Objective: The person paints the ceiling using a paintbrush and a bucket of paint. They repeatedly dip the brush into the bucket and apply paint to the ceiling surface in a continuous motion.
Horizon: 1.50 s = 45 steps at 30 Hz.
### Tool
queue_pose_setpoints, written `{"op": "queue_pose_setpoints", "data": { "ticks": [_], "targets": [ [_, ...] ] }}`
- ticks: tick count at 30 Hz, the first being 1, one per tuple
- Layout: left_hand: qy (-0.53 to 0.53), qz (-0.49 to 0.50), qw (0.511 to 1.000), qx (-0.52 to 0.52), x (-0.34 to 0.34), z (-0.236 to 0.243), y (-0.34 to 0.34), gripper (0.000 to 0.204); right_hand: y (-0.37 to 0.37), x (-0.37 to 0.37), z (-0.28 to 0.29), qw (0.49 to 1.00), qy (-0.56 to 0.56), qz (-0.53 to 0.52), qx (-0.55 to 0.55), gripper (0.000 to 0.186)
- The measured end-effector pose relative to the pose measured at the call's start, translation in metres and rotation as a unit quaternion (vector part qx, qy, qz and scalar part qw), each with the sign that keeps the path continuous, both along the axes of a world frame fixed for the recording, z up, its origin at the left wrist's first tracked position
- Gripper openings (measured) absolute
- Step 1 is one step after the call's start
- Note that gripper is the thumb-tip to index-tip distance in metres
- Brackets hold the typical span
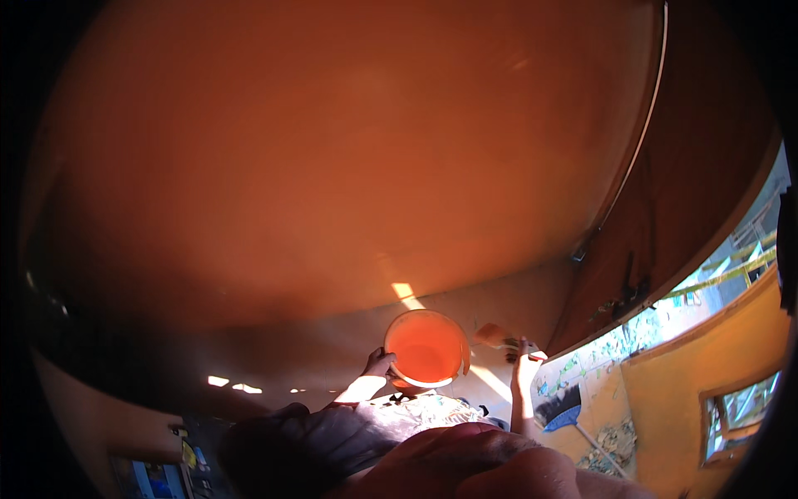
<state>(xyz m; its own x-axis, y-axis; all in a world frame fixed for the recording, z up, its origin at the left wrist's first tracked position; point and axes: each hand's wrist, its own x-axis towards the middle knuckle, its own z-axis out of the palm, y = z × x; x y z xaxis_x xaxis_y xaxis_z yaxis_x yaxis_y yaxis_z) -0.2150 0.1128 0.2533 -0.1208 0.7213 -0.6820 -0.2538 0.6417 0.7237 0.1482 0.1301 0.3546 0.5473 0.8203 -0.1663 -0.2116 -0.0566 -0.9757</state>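
Observation:
My left hand grips the left rim of a round bucket, with its thumb over the edge. Orange paint lies inside the bucket, which I hold in front of my body. To the right of it, my right hand is closed around the handle of a paintbrush. The brush's wide orange-coated head points left toward the bucket, apart from its rim. Details of the right-hand fingers are small and partly in shadow.
A large orange wall rises ahead. At the right stands a dark brown door, bright outdoors beyond it. A broom with a blue head lies by a debris pile. A window sits in the yellow-orange wall at lower right.

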Motion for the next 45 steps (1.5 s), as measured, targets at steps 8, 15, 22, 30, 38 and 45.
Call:
{"op": "queue_pose_setpoints", "data": {
  "ticks": [8,15,22,30,38,45],
  "targets": [
    [0.047,0.059,0.995,0.059,0.008,-0.036,-0.02,0.02,0.013,-0.093,-0.039,0.812,-0.368,0.448,-0.068,0.02],
    [0.151,0.031,0.988,0.029,-0.015,-0.035,-0.03,0.021,0.024,-0.166,-0.08,0.626,-0.508,0.59,-0.048,0.025],
    [0.137,0.099,0.984,0.062,-0.021,-0.039,-0.072,0.021,0.028,-0.214,-0.101,0.515,-0.575,0.635,-0.031,0.021],
    [0.141,0.207,0.964,0.091,-0.013,-0.047,-0.09,0.022,0.038,-0.251,-0.08,0.542,-0.535,0.646,0.058,0.025],
    [0.145,0.314,0.932,0.109,-0.029,-0.031,-0.113,0.023,0.035,-0.292,-0.099,0.461,-0.549,0.685,0.127,0.028],
    [0.35,0.318,0.878,0.074,-0.047,-0.111,-0.145,0.024,0.003,-0.313,-0.092,0.432,-0.514,0.732,0.117,0.026]
  ]
}}
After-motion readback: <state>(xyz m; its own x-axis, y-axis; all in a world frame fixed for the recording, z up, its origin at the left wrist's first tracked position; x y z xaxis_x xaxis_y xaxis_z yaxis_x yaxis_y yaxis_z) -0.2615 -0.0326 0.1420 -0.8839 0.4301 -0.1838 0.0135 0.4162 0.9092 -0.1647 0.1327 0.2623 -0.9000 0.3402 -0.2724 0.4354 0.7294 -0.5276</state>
